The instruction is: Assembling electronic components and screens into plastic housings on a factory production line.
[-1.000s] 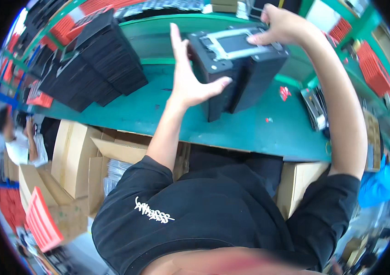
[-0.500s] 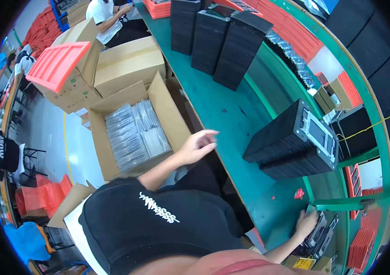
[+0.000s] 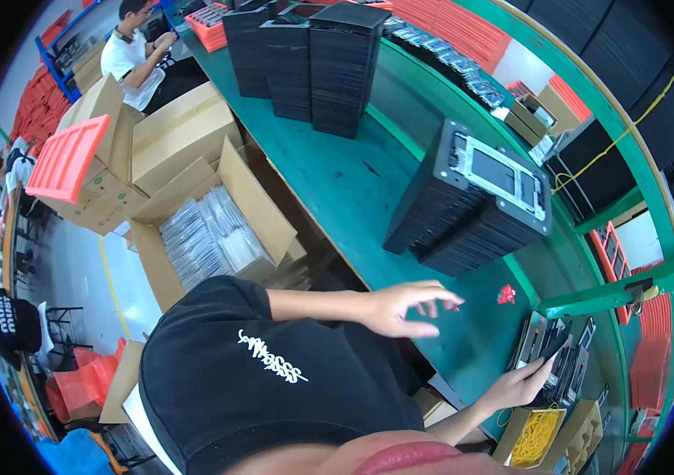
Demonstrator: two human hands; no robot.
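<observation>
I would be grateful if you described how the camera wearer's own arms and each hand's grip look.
The left grip and right grip are bare human hands, with no gloves visible. The left forearm and right forearm are uncovered too. The short left sleeve is plain black, part of a black top; the right sleeve is hidden.
</observation>
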